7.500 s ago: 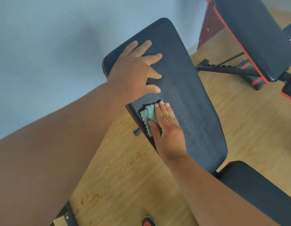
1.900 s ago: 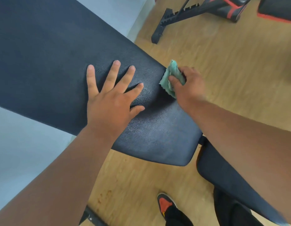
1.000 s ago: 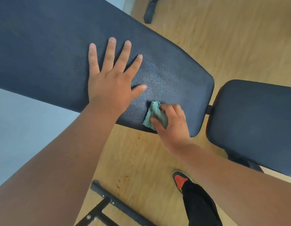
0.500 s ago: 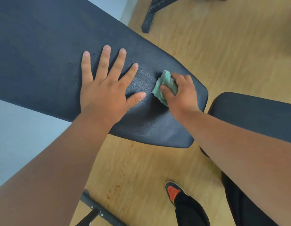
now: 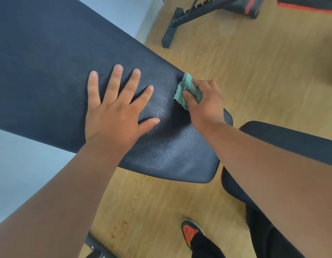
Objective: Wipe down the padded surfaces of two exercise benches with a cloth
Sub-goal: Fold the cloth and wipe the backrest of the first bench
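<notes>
The long black padded back pad of the bench (image 5: 49, 75) runs slantwise across the head view, its long axis going from the upper left down to a rounded end at the lower right. The left hand (image 5: 115, 116) lies flat on it with fingers spread wide, holding nothing, palm near the pad's near long edge. The right hand (image 5: 206, 101) is closed around a crumpled mint-green cloth with a scalloped hem (image 5: 187, 90) and presses it against the far long edge of the pad, just beside the left hand's fingertips but apart from them.

So the cloth sits at the far edge, and the unwiped-looking stretch near the rounded end lies toward the person from it. Only the right hand is placed to cover it; the left seems to serve as a brace. A stroke across the pad's width, from the far edge back to the near edge, looks like the natural next pass.

Beyond the rounded end, just past a narrow gap, lies the black padded seat (image 5: 291, 138) of the same bench, under the right forearm. A second bench with red trim (image 5: 217, 8) stands well apart on the wooden floor (image 5: 263, 71), probably untouched as yet.
</notes>
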